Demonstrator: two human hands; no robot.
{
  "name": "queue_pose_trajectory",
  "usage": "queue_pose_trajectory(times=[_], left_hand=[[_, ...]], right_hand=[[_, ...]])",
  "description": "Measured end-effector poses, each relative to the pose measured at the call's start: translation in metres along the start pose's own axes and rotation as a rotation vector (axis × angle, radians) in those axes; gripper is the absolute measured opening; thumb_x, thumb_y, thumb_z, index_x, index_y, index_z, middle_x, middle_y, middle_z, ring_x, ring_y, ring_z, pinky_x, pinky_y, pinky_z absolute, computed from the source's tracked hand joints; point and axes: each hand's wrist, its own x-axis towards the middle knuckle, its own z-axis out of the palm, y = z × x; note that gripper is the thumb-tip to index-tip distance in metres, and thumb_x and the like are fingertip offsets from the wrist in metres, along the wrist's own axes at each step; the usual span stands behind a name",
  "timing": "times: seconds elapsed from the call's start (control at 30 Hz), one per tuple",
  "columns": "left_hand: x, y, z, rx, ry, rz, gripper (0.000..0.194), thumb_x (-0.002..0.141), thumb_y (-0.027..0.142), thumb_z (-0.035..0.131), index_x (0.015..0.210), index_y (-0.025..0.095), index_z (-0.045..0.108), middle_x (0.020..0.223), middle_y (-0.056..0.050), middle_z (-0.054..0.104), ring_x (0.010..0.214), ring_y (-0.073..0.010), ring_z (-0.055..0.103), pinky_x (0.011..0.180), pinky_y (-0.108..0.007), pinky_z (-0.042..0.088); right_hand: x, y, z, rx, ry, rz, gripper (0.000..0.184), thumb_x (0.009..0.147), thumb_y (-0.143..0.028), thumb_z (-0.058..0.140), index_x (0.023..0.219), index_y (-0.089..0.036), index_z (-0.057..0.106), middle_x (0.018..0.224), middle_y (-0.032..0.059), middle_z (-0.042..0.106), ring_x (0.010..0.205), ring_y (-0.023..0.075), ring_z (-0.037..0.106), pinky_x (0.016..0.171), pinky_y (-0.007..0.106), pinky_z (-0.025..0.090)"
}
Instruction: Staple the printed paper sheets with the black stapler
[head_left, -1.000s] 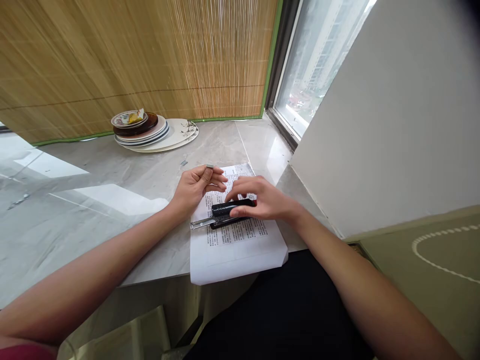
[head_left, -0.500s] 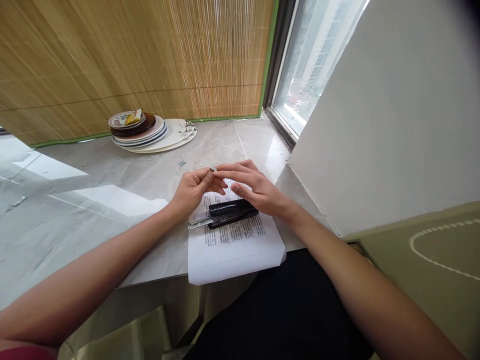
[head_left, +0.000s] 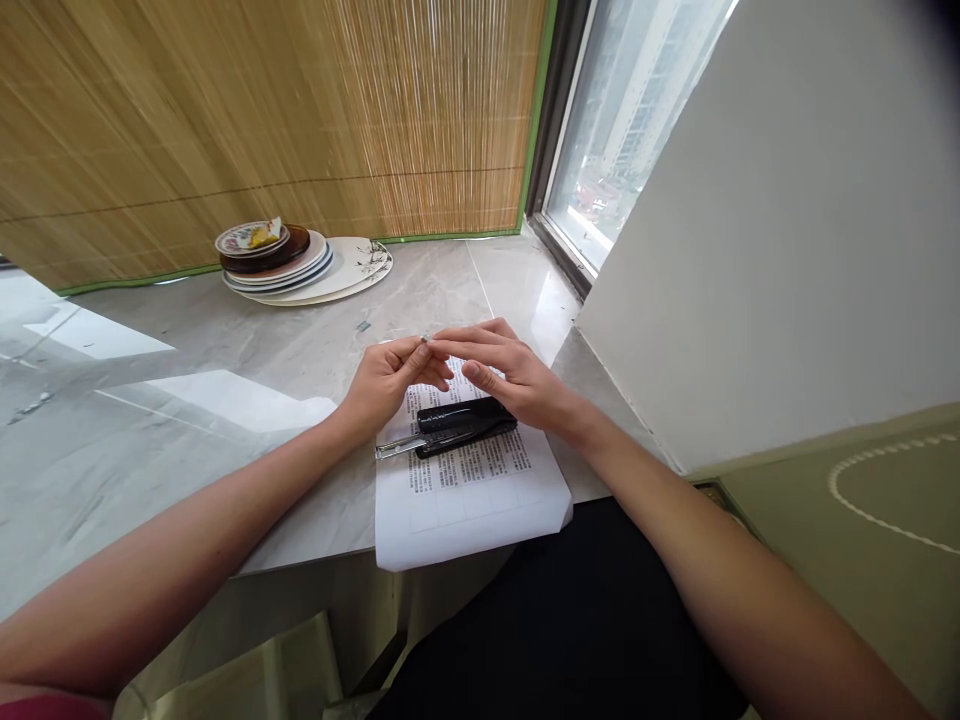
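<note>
Strip (head_left: pixel 424 339), small and greyish, looked like staples: up at the fingertips, off the desk (head_left: pixel 225 325), between the hands. Left hand (head_left: pixel 385 382) had it pinched, thumb against index. Right hand (head_left: pixel 519 370) was loose, fingers out straight, thumb apart from them, index tip right at the strip; couldn't tell if touching. Hands all but met at the tips.

Handling, my read: pinch called for light and square, along the length, no bending; a piece that thin would snap or flick out. Right index best used to steady or square it, not push. Good to work low over the paper, so a drop wouldn't go far. Turning it was better done by fingertips than by wrist.

Stapler (head_left: pixel 466 428) lay just on the body side of the hands, on the printed paper (head_left: pixel 472 520), metal rail (head_left: pixel 400 447) sticking out leftward, nearer the left hand. Paper's near edge hung past the desk edge. Small loose bit (head_left: pixel 364 326) sat just beyond the left hand. Plates (head_left: pixel 281 275) were stacked farther off, ahead and left of both hands, by the blind (head_left: pixel 262 120).
</note>
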Motion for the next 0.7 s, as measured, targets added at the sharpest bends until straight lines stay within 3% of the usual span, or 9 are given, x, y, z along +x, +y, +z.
queue_pose_trajectory(times=[0.3,0.43,0.57,0.63,0.7], left_hand=[[0.001,-0.004,-0.002,-0.009,-0.004,-0.007,0.044,0.100,0.059,0.068,0.100,0.015,0.076,0.089,-0.009,0.080,0.075,-0.0190,0.077,0.078,-0.034,0.067],[0.004,-0.005,-0.008,0.080,0.094,0.007,0.040,0.103,0.055,0.065,0.099,0.016,0.075,0.086,-0.008,0.078,0.073,-0.0179,0.076,0.076,-0.034,0.065],[0.012,-0.005,-0.026,0.444,0.303,0.091,0.030,0.106,0.041,0.058,0.094,0.018,0.072,0.081,-0.007,0.075,0.070,-0.0173,0.069,0.073,-0.033,0.060],[0.016,-0.006,-0.038,0.742,0.366,0.132,0.014,0.100,0.029,0.061,0.100,0.019,0.072,0.090,-0.008,0.075,0.085,-0.0221,0.070,0.086,-0.039,0.058],[0.019,-0.011,-0.051,1.035,0.397,0.147,0.020,0.091,0.020,0.065,0.111,0.020,0.072,0.108,-0.012,0.074,0.109,-0.0303,0.066,0.105,-0.048,0.051]], right_hand=[[0.001,0.005,-0.004,0.035,0.026,0.004,0.044,0.112,-0.056,0.046,0.150,-0.043,0.062,0.154,-0.0031,0.063,0.143,0.0259,0.052,0.123,0.054,0.039],[-0.001,0.018,-0.017,-0.097,0.175,0.180,0.044,0.113,-0.053,0.043,0.147,-0.039,0.066,0.153,-0.0022,0.065,0.143,0.0278,0.052,0.123,0.058,0.038],[-0.008,0.046,-0.030,-0.405,0.296,0.487,0.048,0.108,-0.049,0.052,0.151,-0.030,0.064,0.158,0.0058,0.060,0.144,0.0384,0.048,0.116,0.069,0.039],[-0.010,0.059,-0.031,-0.542,0.276,0.603,0.052,0.105,-0.044,0.056,0.154,-0.025,0.061,0.162,0.0102,0.056,0.146,0.0429,0.044,0.113,0.073,0.039],[-0.010,0.067,-0.029,-0.636,0.205,0.659,0.055,0.104,-0.039,0.055,0.156,-0.021,0.058,0.166,0.0125,0.051,0.148,0.0443,0.042,0.112,0.074,0.039]])
